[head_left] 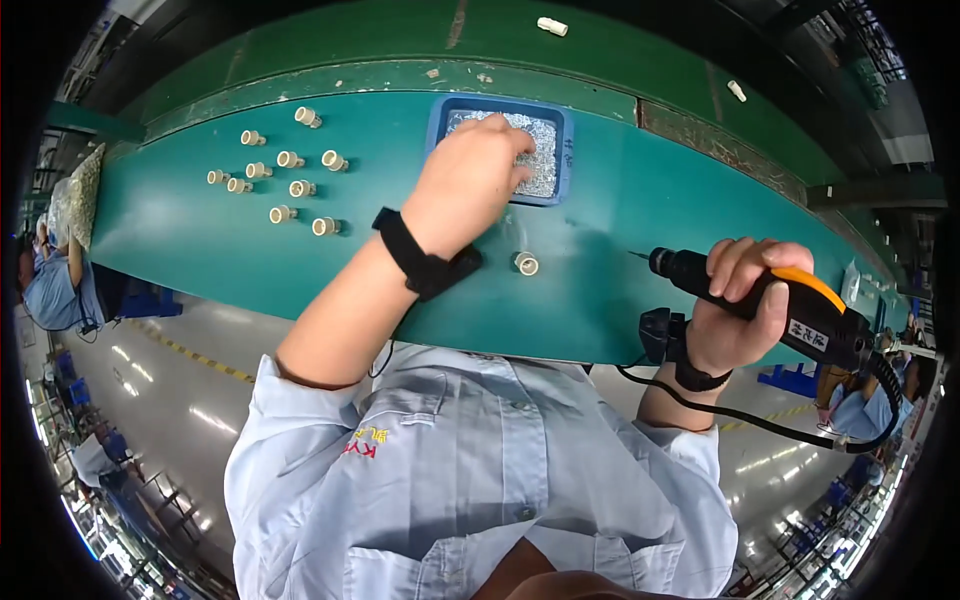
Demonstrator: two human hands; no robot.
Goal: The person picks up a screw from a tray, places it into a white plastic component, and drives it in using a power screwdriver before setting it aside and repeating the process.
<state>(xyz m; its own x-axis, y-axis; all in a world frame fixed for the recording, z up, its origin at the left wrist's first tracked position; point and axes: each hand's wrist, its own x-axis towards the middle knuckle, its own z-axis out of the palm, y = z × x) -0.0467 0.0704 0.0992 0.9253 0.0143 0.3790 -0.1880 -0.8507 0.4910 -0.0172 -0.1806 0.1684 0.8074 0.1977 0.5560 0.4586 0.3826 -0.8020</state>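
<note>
Over a blue tray [568, 165] filled with small silvery metal parts, probably screws, my left hand [475, 170] reaches in with its fingers bent and the thumb apart from the forefinger. No part shows between those fingertips; the other fingers are partly hidden. My right hand [745, 300] is wrapped round a black and orange electric screwdriver [690, 272], held above the bench at the right with its thin bit pointing left. Between the two hands a single cream-coloured cylindrical fitting [526, 263] stands on the bench, its hollow end up.
Several similar cream fittings [302, 188] stand spread over the left of the green bench [180, 220]. Beyond its raised edge, two white pieces [552, 27] lie on a green belt-like surface. The screwdriver's black cord [780, 428] loops down at the right. Other people sit far off at both sides.
</note>
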